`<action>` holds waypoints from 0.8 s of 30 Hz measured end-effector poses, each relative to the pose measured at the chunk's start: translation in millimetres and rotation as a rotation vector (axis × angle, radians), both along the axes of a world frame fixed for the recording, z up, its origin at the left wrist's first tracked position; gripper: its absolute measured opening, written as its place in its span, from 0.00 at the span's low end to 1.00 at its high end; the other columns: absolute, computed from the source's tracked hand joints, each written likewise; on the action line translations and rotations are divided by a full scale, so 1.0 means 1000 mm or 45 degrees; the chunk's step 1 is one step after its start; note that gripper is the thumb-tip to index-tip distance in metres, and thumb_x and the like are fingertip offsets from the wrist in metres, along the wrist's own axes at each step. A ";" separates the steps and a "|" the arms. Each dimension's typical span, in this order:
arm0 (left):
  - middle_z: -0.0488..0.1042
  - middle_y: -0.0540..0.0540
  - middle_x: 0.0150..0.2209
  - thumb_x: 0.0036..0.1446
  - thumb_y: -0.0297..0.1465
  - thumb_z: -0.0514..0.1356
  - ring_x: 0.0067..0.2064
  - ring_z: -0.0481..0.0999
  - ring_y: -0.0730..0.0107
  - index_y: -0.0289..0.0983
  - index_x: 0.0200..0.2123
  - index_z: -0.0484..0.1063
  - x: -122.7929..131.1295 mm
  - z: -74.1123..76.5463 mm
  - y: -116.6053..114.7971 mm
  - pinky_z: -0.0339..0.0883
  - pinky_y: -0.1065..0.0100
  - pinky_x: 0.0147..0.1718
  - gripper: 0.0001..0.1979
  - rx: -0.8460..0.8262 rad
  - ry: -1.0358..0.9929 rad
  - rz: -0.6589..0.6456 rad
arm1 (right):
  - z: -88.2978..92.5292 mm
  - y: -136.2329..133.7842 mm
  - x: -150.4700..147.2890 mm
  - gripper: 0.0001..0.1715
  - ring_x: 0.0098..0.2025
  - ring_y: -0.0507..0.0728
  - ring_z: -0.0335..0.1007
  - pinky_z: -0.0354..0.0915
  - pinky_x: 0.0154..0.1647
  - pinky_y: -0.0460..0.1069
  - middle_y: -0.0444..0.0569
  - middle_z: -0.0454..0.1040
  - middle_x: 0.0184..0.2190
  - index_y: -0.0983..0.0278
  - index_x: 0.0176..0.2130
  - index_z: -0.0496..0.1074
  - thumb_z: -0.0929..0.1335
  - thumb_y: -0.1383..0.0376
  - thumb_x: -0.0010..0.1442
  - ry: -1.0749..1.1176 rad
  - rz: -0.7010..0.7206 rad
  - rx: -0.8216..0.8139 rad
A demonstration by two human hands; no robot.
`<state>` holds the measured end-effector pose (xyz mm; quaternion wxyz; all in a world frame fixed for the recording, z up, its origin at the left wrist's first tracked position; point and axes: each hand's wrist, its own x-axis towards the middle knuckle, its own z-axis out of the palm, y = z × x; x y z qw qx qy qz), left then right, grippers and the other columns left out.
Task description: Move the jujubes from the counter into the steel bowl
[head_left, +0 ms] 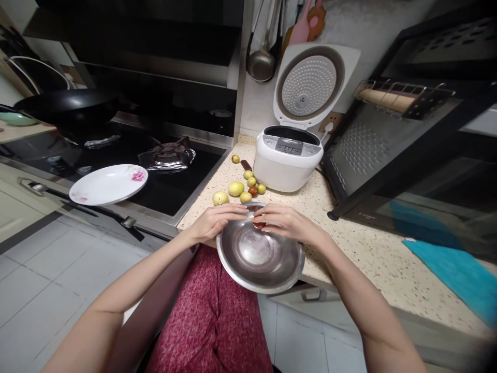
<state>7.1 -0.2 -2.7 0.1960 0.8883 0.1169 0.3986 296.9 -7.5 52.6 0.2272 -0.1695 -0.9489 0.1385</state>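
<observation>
A steel bowl (259,254) is at the counter's front edge, above my knees, and its inside shows bare metal. My right hand (285,223) is over the bowl's far right side, fingers bent around a small reddish-brown jujube (259,225), which they partly hide. Across the far left rim lies my left hand (215,220), its fingers stretched out with nothing visible in them. Just beyond the bowl, several yellow-green jujubes (236,188) sit on the counter with one brown jujube (253,191) among them. Another jujube (235,158) lies apart near the hob.
A white rice cooker (289,160) stands lid up behind the fruit. On the left, a flowered plate (108,185) overhangs the hob's (171,191) front edge, and a black wok (70,106) sits behind it. At right are a dark metal rack (361,145) and a turquoise cloth (450,269).
</observation>
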 end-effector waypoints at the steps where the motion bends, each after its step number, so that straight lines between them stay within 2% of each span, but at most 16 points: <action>1: 0.75 0.33 0.61 0.75 0.47 0.38 0.64 0.74 0.56 0.34 0.59 0.75 0.000 0.000 0.000 0.68 0.49 0.65 0.33 -0.005 0.003 0.000 | -0.001 0.000 -0.001 0.16 0.54 0.60 0.77 0.74 0.56 0.56 0.54 0.80 0.52 0.61 0.55 0.78 0.71 0.68 0.68 -0.051 0.001 -0.032; 7: 0.75 0.34 0.61 0.74 0.49 0.37 0.65 0.73 0.54 0.35 0.58 0.76 0.000 -0.001 0.000 0.67 0.46 0.65 0.35 -0.059 0.014 0.016 | -0.004 0.001 -0.002 0.15 0.52 0.60 0.77 0.72 0.57 0.56 0.52 0.81 0.50 0.62 0.52 0.80 0.72 0.69 0.65 -0.230 -0.053 -0.194; 12: 0.75 0.34 0.60 0.74 0.50 0.37 0.64 0.74 0.53 0.36 0.57 0.76 0.000 -0.001 0.000 0.67 0.44 0.65 0.36 -0.053 0.011 0.027 | -0.005 0.002 -0.002 0.15 0.51 0.59 0.77 0.71 0.56 0.55 0.52 0.81 0.50 0.62 0.52 0.80 0.73 0.68 0.65 -0.233 -0.075 -0.254; 16: 0.76 0.35 0.60 0.74 0.50 0.36 0.64 0.73 0.54 0.36 0.57 0.76 0.000 0.001 -0.001 0.67 0.44 0.64 0.36 -0.034 0.035 0.041 | -0.001 0.001 -0.002 0.14 0.52 0.58 0.77 0.70 0.58 0.54 0.52 0.81 0.50 0.61 0.51 0.81 0.72 0.65 0.66 -0.149 -0.056 -0.287; 19: 0.77 0.35 0.59 0.75 0.48 0.36 0.64 0.74 0.55 0.35 0.57 0.76 0.000 0.002 -0.002 0.69 0.47 0.64 0.35 0.011 0.031 0.044 | 0.003 0.001 0.000 0.12 0.49 0.58 0.79 0.72 0.54 0.54 0.51 0.82 0.47 0.60 0.50 0.81 0.72 0.63 0.67 -0.046 -0.081 -0.267; 24: 0.78 0.35 0.57 0.75 0.46 0.39 0.63 0.76 0.56 0.34 0.56 0.77 -0.001 0.001 -0.001 0.72 0.50 0.62 0.32 0.073 0.014 0.072 | 0.001 0.008 0.006 0.12 0.48 0.59 0.80 0.74 0.52 0.57 0.51 0.83 0.46 0.59 0.50 0.81 0.69 0.62 0.69 0.292 -0.326 -0.115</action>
